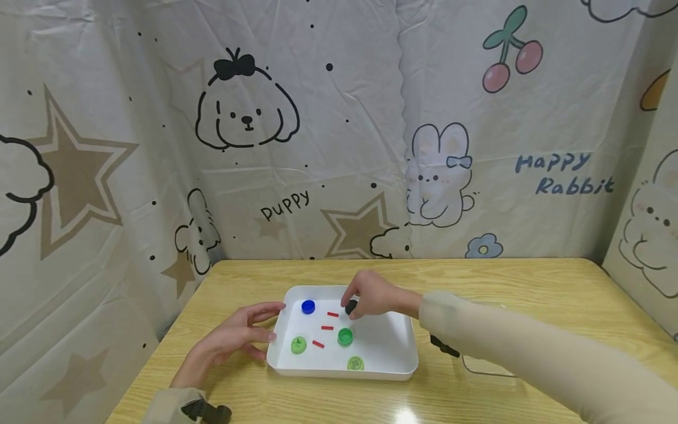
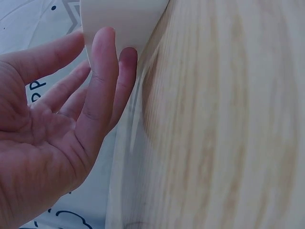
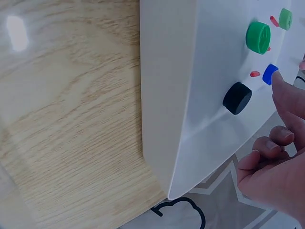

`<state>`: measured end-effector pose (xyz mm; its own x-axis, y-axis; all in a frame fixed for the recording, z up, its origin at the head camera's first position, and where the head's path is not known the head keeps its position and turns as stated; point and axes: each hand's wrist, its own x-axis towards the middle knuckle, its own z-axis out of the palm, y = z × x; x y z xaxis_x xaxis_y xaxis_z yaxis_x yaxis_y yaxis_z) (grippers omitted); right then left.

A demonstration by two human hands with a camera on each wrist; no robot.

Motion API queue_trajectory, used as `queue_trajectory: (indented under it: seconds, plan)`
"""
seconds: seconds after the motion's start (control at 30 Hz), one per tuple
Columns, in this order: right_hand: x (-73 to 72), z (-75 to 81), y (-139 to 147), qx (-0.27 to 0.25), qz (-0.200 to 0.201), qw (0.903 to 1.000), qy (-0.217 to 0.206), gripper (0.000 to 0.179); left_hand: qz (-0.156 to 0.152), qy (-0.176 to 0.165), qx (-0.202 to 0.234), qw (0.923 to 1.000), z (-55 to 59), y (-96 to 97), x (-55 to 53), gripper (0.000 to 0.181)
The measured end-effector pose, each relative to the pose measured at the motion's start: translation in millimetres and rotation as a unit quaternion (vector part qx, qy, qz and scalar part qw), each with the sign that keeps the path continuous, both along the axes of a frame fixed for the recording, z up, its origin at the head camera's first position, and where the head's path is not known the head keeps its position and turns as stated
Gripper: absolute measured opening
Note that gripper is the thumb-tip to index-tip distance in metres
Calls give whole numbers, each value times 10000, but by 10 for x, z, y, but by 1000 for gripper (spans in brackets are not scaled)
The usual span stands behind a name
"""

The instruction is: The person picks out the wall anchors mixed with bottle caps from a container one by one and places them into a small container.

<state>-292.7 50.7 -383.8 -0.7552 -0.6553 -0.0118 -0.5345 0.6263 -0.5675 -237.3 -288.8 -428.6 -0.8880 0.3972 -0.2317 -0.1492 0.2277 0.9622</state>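
A shallow white tray [image 1: 381, 347] holds several small round caps and three short red sticks [image 1: 327, 327]. My left hand [image 1: 241, 333] is at its left side, fingers spread, fingertips right at the outer wall [image 2: 121, 24]. Over the tray's back half, my right hand [image 1: 373, 292] reaches in, thumb and fingers apart around a black cap [image 3: 237, 98]. In the right wrist view that cap shows whole on the tray floor, beside the fingers. The thumb overlaps a blue cap [image 3: 270, 74] there. A green cap [image 1: 345, 337] lies nearer the front.
Two light green patterned caps lie in the tray, one at left [image 1: 299, 345], the other light green cap [image 1: 355, 363] by the front wall. A clear container [image 1: 489, 370] stands on the wooden table [image 1: 254, 394] under the right sleeve. A printed curtain [image 1: 339, 147] hangs behind.
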Motion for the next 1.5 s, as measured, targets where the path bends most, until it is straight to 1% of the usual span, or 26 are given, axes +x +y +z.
queue_trajectory:
  seconds: [0.1, 0.2, 0.43, 0.6, 0.77, 1.0, 1.23, 1.37, 1.5]
  plan:
    - [-9, -23, -55, 58, -93, 9998, -160, 23, -19, -3, 2, 10000, 2, 0, 2, 75]
    - [-31, -51, -103, 121, -146, 9997, -178, 22, -49, -3, 5, 10000, 5, 0, 5, 75]
    - [-100, -121, -197, 333, -149, 9993, 46, 17, -45, 4, -4, 10000, 17, 3, 10, 75]
    - [-102, -145, -256, 592, -167, 9978, 236, 15, -35, 2, 1, 10000, 26, 10, 10, 74]
    - [-97, -167, -288, 762, -259, 9964, 271, 14, -81, 49, 28, 10000, 33, 11, 13, 74]
    - [-90, -184, -305, 823, -276, 9960, 229, 13, -98, 78, 84, 9999, 35, 10, 14, 75]
    - [-87, -205, -310, 692, -221, 9973, 74, 14, -102, 99, 73, 9999, 31, 8, 17, 74]
    - [-78, -193, -315, 694, -214, 9973, 94, 14, -91, 87, 26, 9999, 34, 10, 17, 74]
    - [-72, -195, -321, 809, -214, 9964, 144, 13, -55, 47, -46, 10000, 38, 10, 16, 73]
